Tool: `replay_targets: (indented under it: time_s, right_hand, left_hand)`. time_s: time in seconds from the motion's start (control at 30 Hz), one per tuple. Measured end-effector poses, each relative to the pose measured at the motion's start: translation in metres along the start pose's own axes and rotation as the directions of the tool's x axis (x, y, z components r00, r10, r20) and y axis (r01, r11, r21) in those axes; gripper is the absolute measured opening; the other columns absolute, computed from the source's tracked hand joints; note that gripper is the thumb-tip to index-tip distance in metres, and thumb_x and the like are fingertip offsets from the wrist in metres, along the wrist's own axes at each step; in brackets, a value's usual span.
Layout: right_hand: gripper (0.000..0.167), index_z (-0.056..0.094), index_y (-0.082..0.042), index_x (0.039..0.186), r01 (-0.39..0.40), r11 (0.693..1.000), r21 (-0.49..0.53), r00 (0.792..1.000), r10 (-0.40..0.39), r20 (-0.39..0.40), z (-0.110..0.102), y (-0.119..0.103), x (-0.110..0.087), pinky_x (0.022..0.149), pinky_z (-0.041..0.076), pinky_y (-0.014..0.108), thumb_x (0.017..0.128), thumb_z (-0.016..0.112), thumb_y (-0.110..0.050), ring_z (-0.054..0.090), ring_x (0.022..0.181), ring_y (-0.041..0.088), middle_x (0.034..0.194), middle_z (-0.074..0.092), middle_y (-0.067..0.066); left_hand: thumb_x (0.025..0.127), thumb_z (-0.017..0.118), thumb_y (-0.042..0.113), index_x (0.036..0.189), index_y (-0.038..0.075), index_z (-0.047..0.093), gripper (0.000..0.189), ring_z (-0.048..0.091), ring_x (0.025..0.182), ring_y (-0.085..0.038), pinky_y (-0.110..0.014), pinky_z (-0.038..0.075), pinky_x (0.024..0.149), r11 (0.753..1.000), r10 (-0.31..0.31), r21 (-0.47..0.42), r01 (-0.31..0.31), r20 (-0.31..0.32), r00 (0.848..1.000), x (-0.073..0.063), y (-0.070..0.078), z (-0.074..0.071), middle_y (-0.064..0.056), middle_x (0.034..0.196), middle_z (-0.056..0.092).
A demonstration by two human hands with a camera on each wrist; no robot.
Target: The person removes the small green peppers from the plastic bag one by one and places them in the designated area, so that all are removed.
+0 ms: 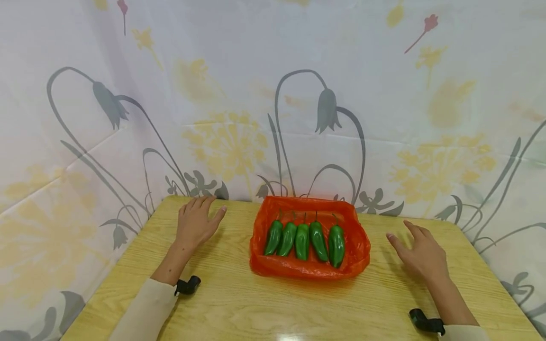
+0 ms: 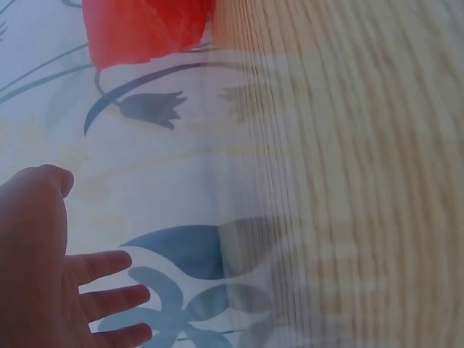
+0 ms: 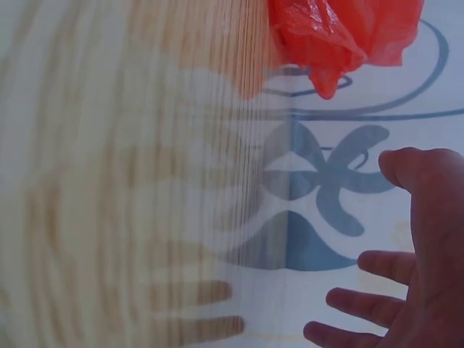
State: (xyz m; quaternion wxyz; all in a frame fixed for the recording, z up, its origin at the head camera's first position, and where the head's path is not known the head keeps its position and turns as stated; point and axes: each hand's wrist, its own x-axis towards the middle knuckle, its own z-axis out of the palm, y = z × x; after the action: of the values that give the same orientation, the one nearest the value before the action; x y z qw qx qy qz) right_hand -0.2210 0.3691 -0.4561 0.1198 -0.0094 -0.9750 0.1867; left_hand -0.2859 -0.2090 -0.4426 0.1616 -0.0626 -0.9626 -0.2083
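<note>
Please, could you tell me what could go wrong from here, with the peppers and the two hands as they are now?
The green peppers look glossy, so one might slip from the fingers if picked up.

Four lie close together; grasping one could push its neighbours.

The red plastic looks thin and wrinkled; if the left hand or right hand catches its edge, it might tear or shift the peppers.

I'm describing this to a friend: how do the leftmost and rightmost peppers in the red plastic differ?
In the head view, the leftmost pepper slants, lower end toward the left; the rightmost pepper lies nearly vertical. The rightmost pepper looks slightly larger than the leftmost pepper. The leftmost pepper lies close to the second pepper; the rightmost pepper has a wider gap to the fourth pepper. Both are glossy green, inside the red plastic.
</note>
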Motion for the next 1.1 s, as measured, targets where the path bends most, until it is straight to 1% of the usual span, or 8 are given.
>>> replay_targets:
  time_s: [0.13, 0.27, 0.33, 0.53, 0.67, 0.83, 0.97, 1.1]
  right_hand:
    - [0.083, 0.04, 0.005, 0.158, -0.005, 1.0, 0.026, 1.0, 0.004, 0.011, -0.002, -0.001, 0.001, 0.091, 0.041, 0.079, 0.106, 0.053, -0.059, 0.045, 0.127, 0.065, 0.148, 0.041, 0.044]
    - [0.081, 0.045, 0.007, 0.154, 0.006, 0.999, 0.054, 1.0, -0.005, -0.015, -0.003, -0.005, 0.002, 0.093, 0.041, 0.077, 0.105, 0.056, -0.057, 0.048, 0.125, 0.064, 0.145, 0.045, 0.043]
    - [0.08, 0.047, 0.008, 0.152, 0.012, 0.998, 0.063, 1.0, -0.01, -0.03, -0.003, -0.007, 0.002, 0.093, 0.043, 0.075, 0.105, 0.057, -0.057, 0.05, 0.123, 0.063, 0.143, 0.047, 0.042]
    - [0.077, 0.052, 0.007, 0.148, 0.032, 0.996, 0.079, 0.997, -0.026, -0.071, -0.004, -0.015, 0.004, 0.085, 0.048, 0.069, 0.104, 0.06, -0.055, 0.058, 0.112, 0.055, 0.136, 0.056, 0.036]
    - [0.076, 0.054, 0.007, 0.147, 0.044, 0.995, 0.084, 0.996, -0.037, -0.083, -0.005, -0.023, 0.004, 0.086, 0.048, 0.068, 0.103, 0.061, -0.055, 0.059, 0.113, 0.054, 0.136, 0.057, 0.034]
    - [0.074, 0.055, 0.007, 0.145, 0.061, 0.994, 0.09, 0.994, -0.053, -0.094, -0.006, -0.032, 0.003, 0.088, 0.047, 0.069, 0.103, 0.062, -0.054, 0.057, 0.116, 0.053, 0.136, 0.058, 0.033]
    - [0.072, 0.056, 0.005, 0.144, 0.073, 0.992, 0.101, 0.993, -0.063, -0.099, -0.007, -0.039, 0.002, 0.087, 0.047, 0.068, 0.103, 0.062, -0.053, 0.058, 0.114, 0.052, 0.137, 0.058, 0.031]
    - [0.071, 0.057, 0.005, 0.144, 0.09, 0.991, 0.102, 0.991, -0.079, -0.109, -0.008, -0.047, 0.0, 0.09, 0.046, 0.071, 0.102, 0.064, -0.052, 0.056, 0.118, 0.054, 0.139, 0.057, 0.031]
  left_hand:
    - [0.109, 0.05, 0.053, 0.151, 0.003, 0.056, 0.065, 0.044, 0.142, -0.05, -0.07, 0.032, 0.114, 0.999, 0.002, -0.037, -0.002, -0.001, 1.0, 0.001, 0.003, 0.001, -0.025, 0.152, 0.053]
    - [0.109, 0.049, 0.051, 0.15, 0.001, 0.056, 0.065, 0.047, 0.139, -0.051, -0.069, 0.036, 0.112, 0.996, -0.003, -0.091, 0.005, 0.016, 1.0, 0.002, 0.008, 0.003, -0.027, 0.15, 0.054]
    - [0.109, 0.05, 0.051, 0.15, 0.002, 0.056, 0.064, 0.048, 0.139, -0.05, -0.066, 0.038, 0.113, 0.993, -0.009, -0.119, 0.012, 0.023, 1.0, 0.002, 0.012, 0.004, -0.026, 0.15, 0.054]
    - [0.109, 0.055, 0.045, 0.145, 0.001, 0.06, 0.057, 0.052, 0.135, -0.047, -0.063, 0.042, 0.111, 0.986, 0.028, -0.166, -0.026, 0.009, 1.0, 0.001, 0.025, 0.011, -0.024, 0.146, 0.058]
    - [0.108, 0.057, 0.045, 0.144, 0.003, 0.062, 0.056, 0.054, 0.135, -0.043, -0.06, 0.043, 0.112, 0.976, 0.028, -0.215, -0.021, 0.03, 0.999, -0.002, 0.035, 0.018, -0.02, 0.144, 0.061]
    - [0.109, 0.056, 0.047, 0.144, 0.004, 0.062, 0.055, 0.056, 0.134, -0.04, -0.057, 0.044, 0.112, 0.952, 0.013, -0.306, 0.017, 0.094, 0.995, -0.007, 0.048, 0.024, -0.017, 0.142, 0.062]
    - [0.109, 0.058, 0.041, 0.141, 0.003, 0.064, 0.05, 0.059, 0.131, -0.039, -0.056, 0.046, 0.111, 0.932, 0.021, -0.363, 0.021, 0.111, 0.994, -0.011, 0.057, 0.027, -0.017, 0.138, 0.065]
    - [0.109, 0.059, 0.038, 0.139, 0.002, 0.064, 0.047, 0.061, 0.126, -0.037, -0.054, 0.048, 0.108, 0.89, 0.015, -0.453, 0.053, 0.145, 0.989, -0.015, 0.065, 0.031, -0.016, 0.134, 0.065]
